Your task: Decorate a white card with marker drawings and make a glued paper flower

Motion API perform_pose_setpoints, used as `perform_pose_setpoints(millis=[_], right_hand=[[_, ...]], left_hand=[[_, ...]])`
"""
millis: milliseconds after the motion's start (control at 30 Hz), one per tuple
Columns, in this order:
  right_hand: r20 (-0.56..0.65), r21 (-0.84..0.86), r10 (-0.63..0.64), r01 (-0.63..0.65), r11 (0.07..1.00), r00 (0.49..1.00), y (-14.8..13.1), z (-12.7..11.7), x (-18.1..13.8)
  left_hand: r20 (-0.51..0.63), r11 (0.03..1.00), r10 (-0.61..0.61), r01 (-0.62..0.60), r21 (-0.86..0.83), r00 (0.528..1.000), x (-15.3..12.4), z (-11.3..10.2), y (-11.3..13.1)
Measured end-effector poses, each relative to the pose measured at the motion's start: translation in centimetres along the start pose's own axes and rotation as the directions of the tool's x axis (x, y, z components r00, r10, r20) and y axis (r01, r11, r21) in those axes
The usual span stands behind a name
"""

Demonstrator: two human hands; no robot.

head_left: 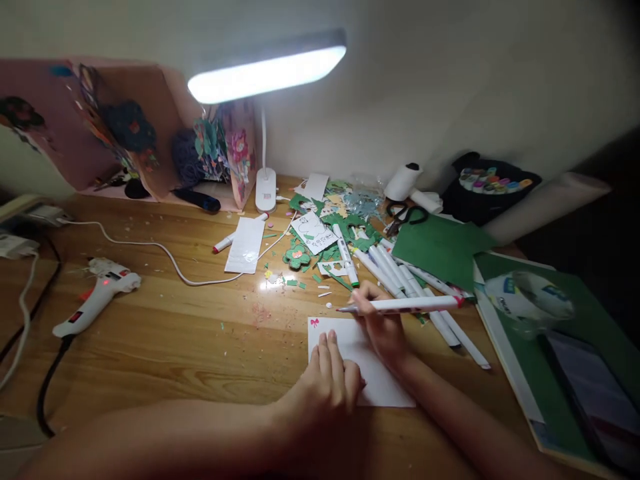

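A sheet of white paper [385, 387] lies on the wooden desk, with a small pink bow [315, 323] drawn in its upper left corner. My left hand [327, 373] rests on the paper, its fingers stretched out below the bow. Above the paper's top edge, my right hand [383, 327] grips a marker [417, 305] with a white barrel and pink end. The marker lies almost level, its tip pointing left and raised off the paper. Several white markers [390, 270] are piled just beyond my right hand.
Green paper scraps [345, 200] and a green paper flower [297, 257] lie behind. A hot glue gun [97, 300] is at left with its cord. Scissors [407, 217], green sheets [435, 247], a tape roll [530, 297] and a phone [590, 393] are at right. A lit lamp [270, 70] hangs overhead.
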State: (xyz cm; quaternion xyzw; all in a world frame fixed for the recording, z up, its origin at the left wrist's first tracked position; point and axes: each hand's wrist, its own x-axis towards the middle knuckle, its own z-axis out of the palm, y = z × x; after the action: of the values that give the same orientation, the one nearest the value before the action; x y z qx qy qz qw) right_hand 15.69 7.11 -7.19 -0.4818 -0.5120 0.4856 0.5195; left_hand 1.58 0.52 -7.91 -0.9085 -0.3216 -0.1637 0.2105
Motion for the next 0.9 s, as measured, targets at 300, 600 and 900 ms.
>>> perform_pose_setpoints(millis=[300,600,900], right_hand=[[0.022,-0.028,-0.071,0.072,0.997,0.997,-1.2,-2.7,-3.0],[0.269,-0.395,-0.251,0.345,0.852,0.930,-2.2,-1.4,-4.6],[0.555,-0.073,-0.349,0.462,0.884,0.755,-0.3,-0.3,-4.2]], left_hand=[[0.042,0.864,-0.259,0.250,-0.436,0.965,1.0,-1.0,-2.4],[0.149,0.677,-0.157,0.216,-0.703,0.976,0.7,-0.6,-2.3],[0.157,0.428,0.112,0.095,-0.899,0.981,-0.4,-0.4,-2.6]])
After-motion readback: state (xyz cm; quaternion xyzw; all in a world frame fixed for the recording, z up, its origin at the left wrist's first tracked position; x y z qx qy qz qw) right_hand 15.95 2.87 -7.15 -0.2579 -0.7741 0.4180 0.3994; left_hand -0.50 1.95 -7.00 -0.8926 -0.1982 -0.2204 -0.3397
